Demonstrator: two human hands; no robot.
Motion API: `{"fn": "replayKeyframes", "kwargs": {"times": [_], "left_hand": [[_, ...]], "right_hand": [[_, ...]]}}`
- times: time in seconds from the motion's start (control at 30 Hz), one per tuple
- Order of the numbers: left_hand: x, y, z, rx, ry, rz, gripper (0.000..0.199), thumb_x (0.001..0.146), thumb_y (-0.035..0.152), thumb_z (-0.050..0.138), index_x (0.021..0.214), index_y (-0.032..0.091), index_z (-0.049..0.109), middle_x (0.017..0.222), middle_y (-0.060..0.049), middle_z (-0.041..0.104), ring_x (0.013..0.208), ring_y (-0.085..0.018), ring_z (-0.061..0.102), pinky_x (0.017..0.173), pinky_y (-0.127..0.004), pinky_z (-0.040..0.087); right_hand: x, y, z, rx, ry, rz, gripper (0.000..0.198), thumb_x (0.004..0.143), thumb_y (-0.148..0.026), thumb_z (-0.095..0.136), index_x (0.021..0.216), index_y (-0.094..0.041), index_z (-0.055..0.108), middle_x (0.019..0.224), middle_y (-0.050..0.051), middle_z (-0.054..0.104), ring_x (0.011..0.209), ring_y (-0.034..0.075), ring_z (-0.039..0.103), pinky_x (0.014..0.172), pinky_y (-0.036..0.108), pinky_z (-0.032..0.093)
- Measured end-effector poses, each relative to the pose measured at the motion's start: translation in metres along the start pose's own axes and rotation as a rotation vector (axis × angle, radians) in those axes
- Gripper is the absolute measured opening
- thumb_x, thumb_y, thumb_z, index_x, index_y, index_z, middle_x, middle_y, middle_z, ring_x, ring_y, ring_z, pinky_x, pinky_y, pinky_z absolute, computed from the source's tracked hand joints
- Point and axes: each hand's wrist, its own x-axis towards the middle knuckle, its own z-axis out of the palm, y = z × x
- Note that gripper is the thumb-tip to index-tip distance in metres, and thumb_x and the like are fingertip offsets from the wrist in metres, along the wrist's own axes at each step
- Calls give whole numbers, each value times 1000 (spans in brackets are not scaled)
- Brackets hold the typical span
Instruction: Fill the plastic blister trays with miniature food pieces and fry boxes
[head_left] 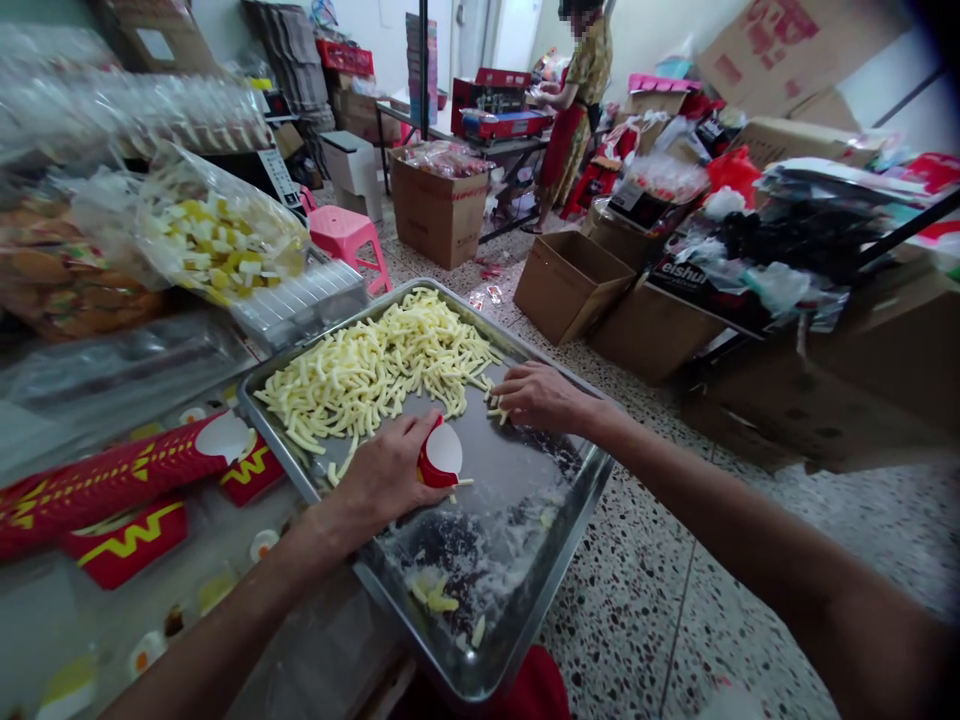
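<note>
A: Hands, quick?
B: Left hand [394, 460] closed round a small red paper carton with a white rounded flap [442, 455], tilted, over the middle of a shiny rectangular metal tray [487, 455]. Right hand [540, 395], fingers bent, low over a few pale-yellow sticks. Pinched or just touching? Can't tell.
A: Carton full?
B: Inside's hidden. A stick sits at its lower edge; in or under, unclear.
A: How far along?
B: Early-ish, my call. Big loose heap of pale-yellow sticks [375, 360] at the tray's far end, unpacked. Near end: white crumbs, a few scraps.
A: Other cartons?
B: On the plastic-covered desk [37, 600], left: a long nested stack of red cartons with yellow zigzags [120, 480], plus two loose red cartons [139, 540], no sticks showing.
A: Further out?
B: Clear plastic bag of yellow-and-white pieces [225, 245], pink plastic stool [349, 235], co-worker [577, 90] by a red machine [499, 105].
</note>
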Motion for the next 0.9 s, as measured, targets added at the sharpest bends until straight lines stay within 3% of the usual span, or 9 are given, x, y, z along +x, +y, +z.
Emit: {"fn": "replayKeyframes", "kwargs": {"times": [0.1,0.23,0.37,0.43,0.5,0.6,0.73,0.8,0.9], "left_hand": [[0,10,-2,24,-38,-37,96,68,63,79,148,21,45,119,-12,66,103,-32,67,82,-40,54],[-2,25,2,94,-71,-160,92,64,63,81,141,23,50,115,-13,67,99,-33,68,77,-39,53],[0,44,17,123,-70,-234,87,59,52,87,134,26,53,117,-13,67,99,-34,68,73,-38,51],[4,53,26,74,-29,-253,83,62,51,85,134,26,52,120,-13,66,100,-34,68,75,-39,51],[7,60,34,4,43,-268,74,71,50,79,134,25,50,121,-14,66,102,-32,68,78,-40,51],[10,64,42,-37,152,-279,64,79,42,70,136,21,49,119,-14,65,106,-31,66,83,-39,51],[8,61,46,3,194,-220,64,79,35,69,138,18,48,119,-15,63,109,-31,63,88,-40,51],[6,58,46,-20,202,-207,64,79,34,69,137,19,49,118,-14,63,108,-31,62,91,-41,51],[4,52,45,-134,210,-184,66,75,33,73,135,22,49,120,-13,63,111,-30,62,97,-41,50]], "right_hand": [[0,-5,9,-69,-32,-60,16,87,-14,59,76,-20,69,86,6,70,86,21,55,80,31,37],[-9,-20,27,32,146,201,9,77,-11,63,73,-18,68,82,6,68,78,18,54,69,29,35],[-3,-55,40,654,367,566,8,69,-23,69,66,-18,65,61,-2,59,58,14,50,56,25,33],[4,-77,45,1027,468,629,17,71,-34,69,67,-18,63,59,-3,58,54,12,48,52,24,34],[8,-96,48,1214,554,664,23,73,-40,67,70,-18,61,63,-1,60,54,13,50,53,24,37],[7,-112,47,980,548,715,17,75,-35,67,72,-18,63,66,1,63,60,15,54,55,24,38],[-1,-117,28,408,234,564,18,89,-24,62,72,-17,68,73,5,66,67,16,56,61,26,34],[-4,-121,17,324,124,439,24,97,-23,54,80,-17,69,85,8,68,72,16,58,65,26,36],[-5,-131,9,261,105,353,20,97,-17,53,83,-17,69,92,10,67,78,17,60,69,27,38]]}}
